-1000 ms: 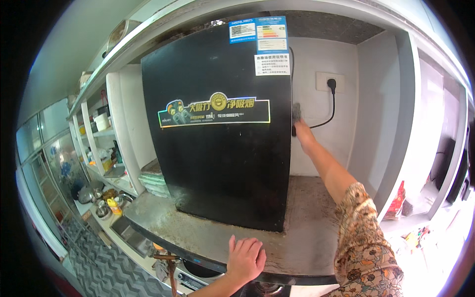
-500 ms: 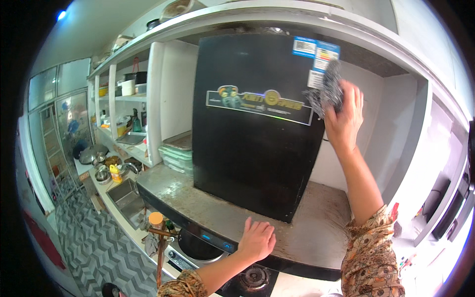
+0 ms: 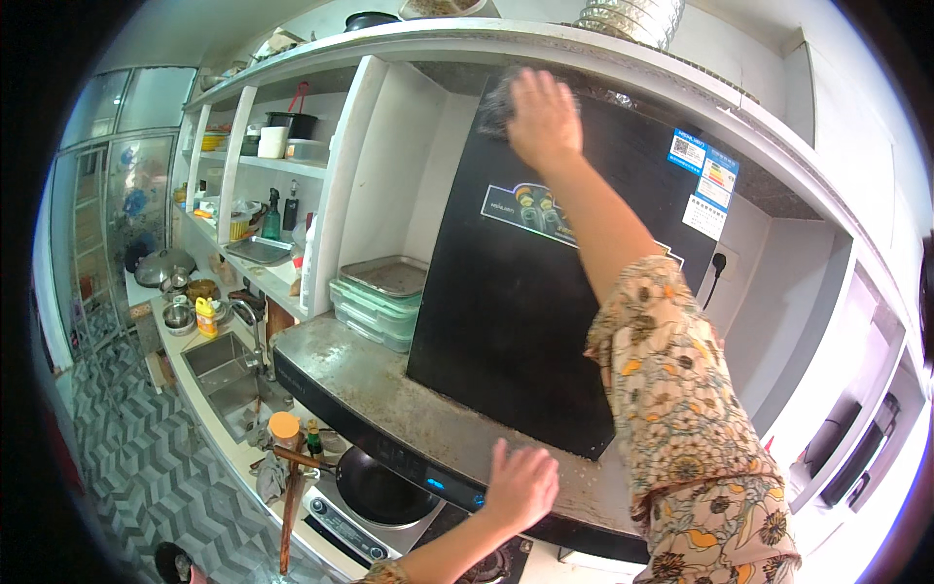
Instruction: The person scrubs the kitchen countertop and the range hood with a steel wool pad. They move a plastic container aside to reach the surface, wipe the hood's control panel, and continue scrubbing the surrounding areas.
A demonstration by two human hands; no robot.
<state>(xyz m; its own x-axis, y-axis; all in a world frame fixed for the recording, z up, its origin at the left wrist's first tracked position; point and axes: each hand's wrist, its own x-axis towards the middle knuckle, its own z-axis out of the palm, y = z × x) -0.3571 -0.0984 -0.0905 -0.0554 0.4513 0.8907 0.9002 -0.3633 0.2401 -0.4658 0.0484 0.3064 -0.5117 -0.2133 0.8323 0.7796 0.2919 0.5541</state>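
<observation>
A tall black range hood panel (image 3: 506, 311) leans in the view above a stained metal ledge (image 3: 389, 389). High up at its left edge, my right hand (image 3: 545, 117) presses a crumpled dark grey wad (image 3: 498, 107) against it. Motion blurs the wad, and I cannot tell whether it is cloth or plastic. My right sleeve hides part of the panel's printed strip (image 3: 530, 211). Lower down, my left hand (image 3: 523, 487) rests on the ledge's front edge, fingers apart and holding nothing. Blue and white labels (image 3: 702, 180) are stuck at the panel's upper right.
Green-lidded storage boxes (image 3: 375, 310) carry a metal tray left of the panel. Below the hood are a black wok (image 3: 384, 492) on a cooker and a wooden-handled tool (image 3: 292, 496). A sink (image 3: 224, 375) and shelves with pots stand left. A plug (image 3: 718, 263) hangs right.
My right hand has moved the grey wad leftward and up, from the label area to the panel's upper left. The view has shifted; my left hand stays at the ledge's front edge.
</observation>
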